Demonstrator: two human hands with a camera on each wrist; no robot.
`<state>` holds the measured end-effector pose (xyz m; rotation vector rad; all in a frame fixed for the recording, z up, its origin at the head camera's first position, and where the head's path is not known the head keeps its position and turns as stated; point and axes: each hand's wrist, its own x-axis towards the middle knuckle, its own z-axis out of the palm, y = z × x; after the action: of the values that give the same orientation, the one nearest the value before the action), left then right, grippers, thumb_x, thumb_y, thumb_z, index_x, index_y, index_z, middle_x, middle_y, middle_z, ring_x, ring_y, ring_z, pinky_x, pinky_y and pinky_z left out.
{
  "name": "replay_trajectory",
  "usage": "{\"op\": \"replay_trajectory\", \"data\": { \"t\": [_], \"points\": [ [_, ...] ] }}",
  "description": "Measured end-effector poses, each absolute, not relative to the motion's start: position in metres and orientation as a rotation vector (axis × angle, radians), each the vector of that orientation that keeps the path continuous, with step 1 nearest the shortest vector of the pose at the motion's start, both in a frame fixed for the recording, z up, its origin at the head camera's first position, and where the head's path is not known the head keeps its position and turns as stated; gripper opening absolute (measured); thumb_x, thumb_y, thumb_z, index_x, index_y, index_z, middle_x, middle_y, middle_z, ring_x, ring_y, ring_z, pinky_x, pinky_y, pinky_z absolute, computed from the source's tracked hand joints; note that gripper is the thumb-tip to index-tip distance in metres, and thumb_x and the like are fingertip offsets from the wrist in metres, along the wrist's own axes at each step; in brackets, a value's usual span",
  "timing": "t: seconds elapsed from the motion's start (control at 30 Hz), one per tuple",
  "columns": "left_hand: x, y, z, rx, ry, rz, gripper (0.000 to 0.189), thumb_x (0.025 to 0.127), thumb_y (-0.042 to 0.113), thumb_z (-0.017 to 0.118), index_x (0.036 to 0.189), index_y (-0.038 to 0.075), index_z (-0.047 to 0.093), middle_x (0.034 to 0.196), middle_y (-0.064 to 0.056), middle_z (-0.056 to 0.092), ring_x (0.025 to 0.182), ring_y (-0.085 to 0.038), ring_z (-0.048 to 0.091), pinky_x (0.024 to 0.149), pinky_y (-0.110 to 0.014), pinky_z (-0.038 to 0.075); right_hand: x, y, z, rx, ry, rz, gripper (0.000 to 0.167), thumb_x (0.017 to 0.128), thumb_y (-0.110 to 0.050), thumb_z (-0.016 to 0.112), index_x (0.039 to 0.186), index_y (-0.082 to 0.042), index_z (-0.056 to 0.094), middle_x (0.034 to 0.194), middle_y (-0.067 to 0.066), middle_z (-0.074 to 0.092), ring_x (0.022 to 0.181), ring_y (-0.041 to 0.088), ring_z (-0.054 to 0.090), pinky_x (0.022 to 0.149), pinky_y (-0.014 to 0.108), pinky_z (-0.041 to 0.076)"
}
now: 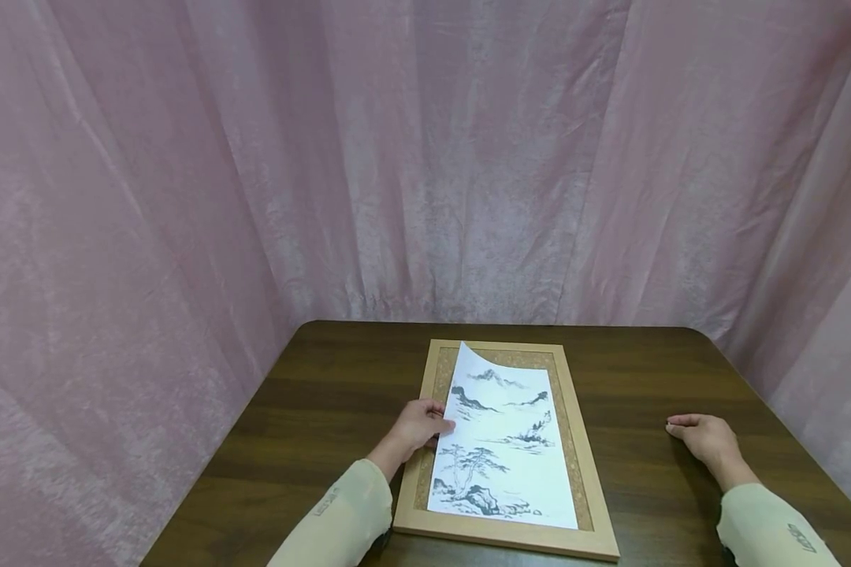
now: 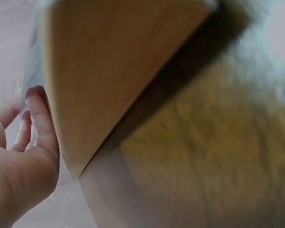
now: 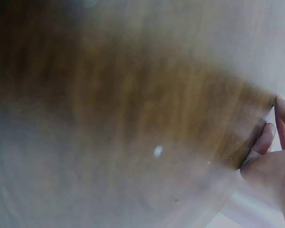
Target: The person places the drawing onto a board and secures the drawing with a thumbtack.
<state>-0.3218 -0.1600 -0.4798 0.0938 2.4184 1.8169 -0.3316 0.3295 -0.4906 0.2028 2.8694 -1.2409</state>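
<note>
A sheet of white paper (image 1: 499, 441) with an ink landscape print lies over a wood-framed cork board (image 1: 574, 465). Its upper left corner curls up off the cork. At the left frame edge, my left hand (image 1: 421, 425) pinches the paper's left side between thumb and fingers. The frame's side (image 2: 109, 71) fills much of the left wrist view beside that hand. Out to the right, my right hand (image 1: 705, 441) is low over the table with thumb and forefinger brought together. A tiny dark object (image 1: 667, 424) shows at their tips, too small to identify.
A dark brown wooden table (image 1: 354, 378) with rounded far corners carries the board. Pink velvet curtains (image 1: 468, 157) hang behind the table and along both sides. In the right wrist view the tabletop (image 3: 133, 118) is blurred, with a pale spot of glare.
</note>
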Motion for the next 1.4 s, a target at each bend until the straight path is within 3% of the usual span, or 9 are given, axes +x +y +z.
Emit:
{"op": "replay_trajectory", "data": {
  "t": [0.23,0.33,0.43,0.53,0.63,0.77,1.23,1.3,1.4],
  "points": [
    [-0.322,-0.176,-0.465,0.245,2.776,1.457,0.019,0.089,0.019,0.075,0.095,0.001,0.070,0.077,0.000,0.061,0.068,-0.013,0.053,0.061,-0.028,0.045,-0.333,0.328,-0.487,0.194,2.875,-1.235,0.038,0.099,-0.025,0.059,0.119,0.007,0.066,0.134,0.037,0.048,0.122,0.058,0.038,0.099,0.065,0.028],
    [-0.322,-0.182,-0.461,0.273,2.869,1.310,0.024,0.090,0.021,0.074,0.105,0.002,0.071,0.090,-0.004,0.061,0.080,-0.018,0.054,0.069,-0.034,0.048,-0.334,0.328,-0.486,0.190,2.872,-1.236,0.040,0.099,-0.026,0.059,0.120,0.007,0.065,0.136,0.037,0.046,0.123,0.058,0.036,0.100,0.066,0.028],
    [-0.322,-0.185,-0.460,0.349,2.953,1.111,0.039,0.090,0.027,0.075,0.121,0.004,0.068,0.114,-0.012,0.060,0.103,-0.027,0.056,0.086,-0.044,0.049,-0.334,0.327,-0.485,0.189,2.879,-1.221,0.041,0.099,-0.027,0.059,0.121,0.007,0.064,0.137,0.038,0.044,0.123,0.058,0.036,0.100,0.066,0.028],
    [-0.320,-0.186,-0.462,0.403,2.982,0.903,0.059,0.088,0.039,0.075,0.136,0.008,0.060,0.142,-0.020,0.046,0.131,-0.039,0.042,0.106,-0.055,0.035,-0.334,0.327,-0.486,0.182,2.882,-1.206,0.043,0.099,-0.030,0.059,0.120,0.007,0.065,0.136,0.038,0.045,0.123,0.059,0.035,0.100,0.067,0.028],
    [-0.317,-0.185,-0.463,0.418,2.953,0.757,0.078,0.084,0.050,0.076,0.146,0.011,0.050,0.158,-0.023,0.025,0.146,-0.042,0.018,0.115,-0.060,0.015,-0.334,0.327,-0.487,0.185,2.867,-1.223,0.045,0.099,-0.032,0.059,0.120,0.007,0.065,0.137,0.038,0.044,0.124,0.059,0.034,0.100,0.067,0.028],
    [-0.313,-0.183,-0.467,0.434,2.910,0.619,0.091,0.081,0.060,0.075,0.153,0.015,0.041,0.163,-0.022,0.013,0.149,-0.041,0.006,0.115,-0.063,0.009,-0.333,0.326,-0.487,0.191,2.843,-1.251,0.050,0.100,-0.036,0.056,0.123,0.007,0.063,0.140,0.038,0.041,0.125,0.058,0.034,0.100,0.066,0.030],
    [-0.312,-0.181,-0.474,0.446,2.849,0.660,0.090,0.082,0.061,0.073,0.154,0.018,0.040,0.164,-0.018,0.009,0.149,-0.040,0.013,0.114,-0.064,0.013,-0.334,0.328,-0.484,0.156,2.875,-1.225,0.059,0.102,-0.045,0.049,0.125,0.007,0.062,0.138,0.035,0.047,0.125,0.057,0.037,0.096,0.064,0.036],
    [-0.312,-0.180,-0.474,0.437,2.848,0.663,0.091,0.081,0.061,0.073,0.154,0.018,0.039,0.164,-0.018,0.008,0.149,-0.040,0.013,0.114,-0.063,0.013,-0.337,0.326,-0.482,0.155,2.887,-1.221,0.059,0.101,-0.045,0.049,0.127,0.007,0.062,0.134,0.034,0.052,0.119,0.053,0.047,0.092,0.063,0.040],
    [-0.312,-0.180,-0.473,0.425,2.849,0.661,0.091,0.081,0.061,0.073,0.154,0.018,0.039,0.164,-0.017,0.008,0.149,-0.039,0.013,0.114,-0.063,0.012,-0.341,0.320,-0.481,0.169,2.911,-1.241,0.054,0.100,-0.041,0.053,0.125,0.005,0.064,0.117,0.026,0.066,0.096,0.034,0.065,0.083,0.053,0.047]
  ]
}}
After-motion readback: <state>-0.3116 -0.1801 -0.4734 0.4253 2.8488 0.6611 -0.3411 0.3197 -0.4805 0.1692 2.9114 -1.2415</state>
